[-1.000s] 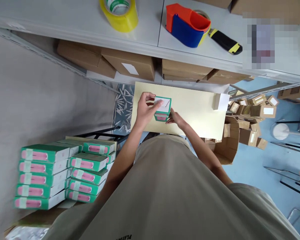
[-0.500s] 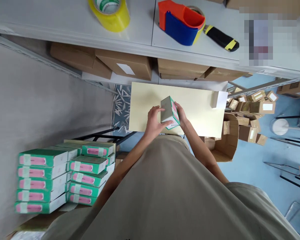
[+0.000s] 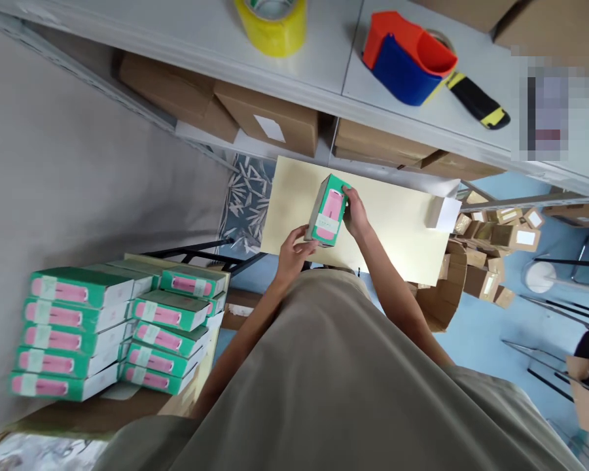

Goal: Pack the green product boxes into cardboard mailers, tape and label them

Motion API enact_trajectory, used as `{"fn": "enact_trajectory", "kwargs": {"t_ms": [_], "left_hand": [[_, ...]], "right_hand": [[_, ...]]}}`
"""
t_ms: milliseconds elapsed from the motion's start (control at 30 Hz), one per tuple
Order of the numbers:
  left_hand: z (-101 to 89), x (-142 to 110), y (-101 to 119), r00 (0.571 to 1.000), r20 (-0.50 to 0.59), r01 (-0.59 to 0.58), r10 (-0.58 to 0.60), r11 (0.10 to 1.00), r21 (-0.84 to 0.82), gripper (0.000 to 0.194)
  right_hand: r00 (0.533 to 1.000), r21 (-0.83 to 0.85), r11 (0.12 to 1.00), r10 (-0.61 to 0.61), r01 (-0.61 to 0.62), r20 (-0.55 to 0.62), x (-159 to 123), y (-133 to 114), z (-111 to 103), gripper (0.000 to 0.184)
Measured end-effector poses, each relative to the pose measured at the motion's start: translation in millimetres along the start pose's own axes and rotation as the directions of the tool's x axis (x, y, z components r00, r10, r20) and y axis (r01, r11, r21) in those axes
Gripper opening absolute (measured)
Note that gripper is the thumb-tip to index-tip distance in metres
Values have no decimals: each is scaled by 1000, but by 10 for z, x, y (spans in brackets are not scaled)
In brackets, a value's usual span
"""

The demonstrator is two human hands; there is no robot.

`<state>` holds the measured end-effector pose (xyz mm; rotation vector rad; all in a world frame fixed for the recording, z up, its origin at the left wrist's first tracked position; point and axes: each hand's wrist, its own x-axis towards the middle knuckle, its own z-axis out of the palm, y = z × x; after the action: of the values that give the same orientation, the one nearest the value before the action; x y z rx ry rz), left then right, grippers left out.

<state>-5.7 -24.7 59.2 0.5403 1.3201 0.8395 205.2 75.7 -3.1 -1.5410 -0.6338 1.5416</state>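
Between my hands is a green-and-white product box [image 3: 330, 210] with a pink tumbler-like picture and a pale label on its front. My left hand [image 3: 293, 252] grips its lower left corner, thumb toward the bottom edge. On the upper right side, my right hand [image 3: 355, 212] has its fingers closed round the edge. The box is held tilted above a cream tabletop [image 3: 392, 226], its printed face turned up to me. Matching green boxes [image 3: 73, 327] stand stacked at my left.
A grey shelf [image 3: 324, 59] ahead bears yellow tape [image 3: 277, 29], a red-and-blue tape dispenser [image 3: 407, 62] and a box cutter [image 3: 478, 101]. A white box [image 3: 444, 214] sits at the table's right end. Cardboard cartons [image 3: 515, 235] lie heaped on the right, beside a large open carton [image 3: 444, 297].
My hands have turned the box so its pink printed front faces up. My left hand has shifted down to its bottom corner. The whole view has tilted and moved slightly.
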Motion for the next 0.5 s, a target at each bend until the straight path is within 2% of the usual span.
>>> {"fn": "enact_trajectory", "kwargs": {"t_ms": [67,200,300,367,500], "left_hand": [[-208,122,-79,992,-20,117,-123,977,-178,66],[-547,451,-125,974,-78,166,-212,905,-392,60],[-694,761,-95,952,-100,217,-290,866,-451,54],[-740,971,-77,940,-75,263,-332,848,-460,56],[-758,1301,-88,953,30,287,-303,862,-417,55]], "right_hand": [[1000,-13,1000,8,-8,-29,83,37,165,58],[999,-23,999,27,-27,-34,344,123,656,46],[997,-12,998,68,-68,-36,639,175,1025,32],[994,-17,995,100,-101,-47,838,198,1197,24],[991,-65,993,96,-103,-91,1106,215,1321,25]]}}
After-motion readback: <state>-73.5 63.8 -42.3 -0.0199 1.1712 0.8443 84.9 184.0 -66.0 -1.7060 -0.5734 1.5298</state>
